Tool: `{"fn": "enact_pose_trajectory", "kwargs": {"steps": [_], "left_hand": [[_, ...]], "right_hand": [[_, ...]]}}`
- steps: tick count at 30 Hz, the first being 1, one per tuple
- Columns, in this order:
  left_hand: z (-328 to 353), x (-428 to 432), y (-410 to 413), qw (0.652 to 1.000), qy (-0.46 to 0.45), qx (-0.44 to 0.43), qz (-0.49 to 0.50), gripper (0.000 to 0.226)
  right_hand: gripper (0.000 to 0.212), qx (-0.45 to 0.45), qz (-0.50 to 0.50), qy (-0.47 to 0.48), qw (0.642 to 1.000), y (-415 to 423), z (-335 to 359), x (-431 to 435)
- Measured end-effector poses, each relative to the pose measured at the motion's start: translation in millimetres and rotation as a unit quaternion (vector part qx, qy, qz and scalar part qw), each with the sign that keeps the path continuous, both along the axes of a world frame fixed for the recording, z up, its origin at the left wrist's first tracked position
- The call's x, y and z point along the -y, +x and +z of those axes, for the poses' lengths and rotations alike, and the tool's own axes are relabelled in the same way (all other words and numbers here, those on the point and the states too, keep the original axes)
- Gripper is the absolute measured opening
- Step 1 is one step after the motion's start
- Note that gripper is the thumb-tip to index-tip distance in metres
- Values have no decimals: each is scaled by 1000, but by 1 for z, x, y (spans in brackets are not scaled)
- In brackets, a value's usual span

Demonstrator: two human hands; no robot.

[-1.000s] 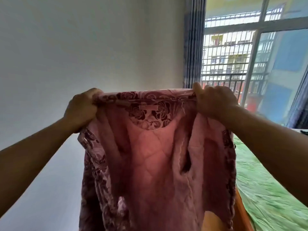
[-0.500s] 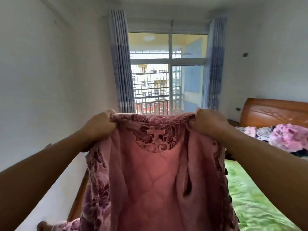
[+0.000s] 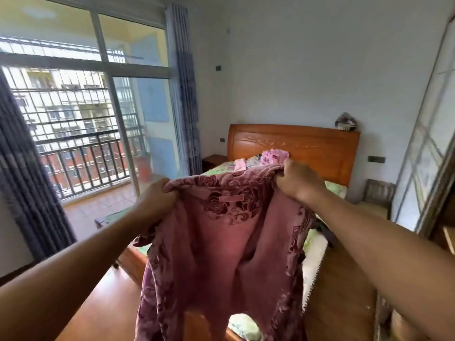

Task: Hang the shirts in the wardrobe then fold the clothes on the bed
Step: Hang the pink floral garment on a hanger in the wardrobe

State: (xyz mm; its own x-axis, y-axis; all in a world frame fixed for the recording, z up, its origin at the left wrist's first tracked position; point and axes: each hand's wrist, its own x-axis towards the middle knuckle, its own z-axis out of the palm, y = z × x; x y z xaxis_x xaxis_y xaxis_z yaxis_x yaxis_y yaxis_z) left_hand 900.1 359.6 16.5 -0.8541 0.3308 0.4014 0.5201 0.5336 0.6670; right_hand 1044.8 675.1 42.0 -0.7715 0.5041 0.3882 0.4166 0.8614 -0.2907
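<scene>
A person is holding up a pink floral shirt [image 3: 226, 242] with 2 hands at the centre of the view, its quilted lining facing the camera. The left hand [image 3: 157, 196] is gripping 1 shoulder at 9 o'clock from the collar, and the right hand [image 3: 296, 180] is clutching the other at 3 o'clock. The shirt is hanging in the air over the foot of the bed [image 3: 314, 262]. A pile of clothes [image 3: 270, 156] is lying by the headboard [image 3: 307, 146] at 12 o'clock, and a wardrobe door [image 3: 421, 163] is standing at 3 o'clock.
</scene>
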Motion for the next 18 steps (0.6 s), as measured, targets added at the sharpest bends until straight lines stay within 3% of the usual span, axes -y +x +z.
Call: {"fn": "enact_pose_trajectory", "kwargs": {"steps": [5, 12, 18], "left_hand": [[-10, -116, -8, 994, 33, 7, -103, 17], [-5, -273, -2, 983, 22, 8, -182, 32], [-18, -382, 0, 979, 21, 21, -202, 6]], "right_hand": [[36, -30, -113, -38, 992, 49, -11, -67], [28, -110, -224, -78, 965, 101, -20, -163], [38, -149, -272, -105, 945, 108, -34, -229]]}}
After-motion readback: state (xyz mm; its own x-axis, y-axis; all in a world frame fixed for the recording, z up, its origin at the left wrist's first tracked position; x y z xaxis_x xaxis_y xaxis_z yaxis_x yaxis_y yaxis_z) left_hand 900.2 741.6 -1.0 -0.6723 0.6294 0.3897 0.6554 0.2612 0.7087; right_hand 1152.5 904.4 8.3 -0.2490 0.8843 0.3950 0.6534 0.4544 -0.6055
